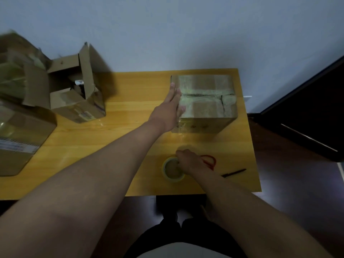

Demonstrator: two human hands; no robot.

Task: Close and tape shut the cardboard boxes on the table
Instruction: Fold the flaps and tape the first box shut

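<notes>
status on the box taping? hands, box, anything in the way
Left hand flat against closed box. Right hand grips tape roll. Open box still untaped. Scissors, pen beside roll.

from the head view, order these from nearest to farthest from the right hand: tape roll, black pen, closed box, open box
From the right hand:
1. Tape roll: touching it, at the near edge.
2. Black pen: just to the hand's right.
3. Closed box: farther back, with the left hand on its side.
4. Open box: far back-left.
</notes>
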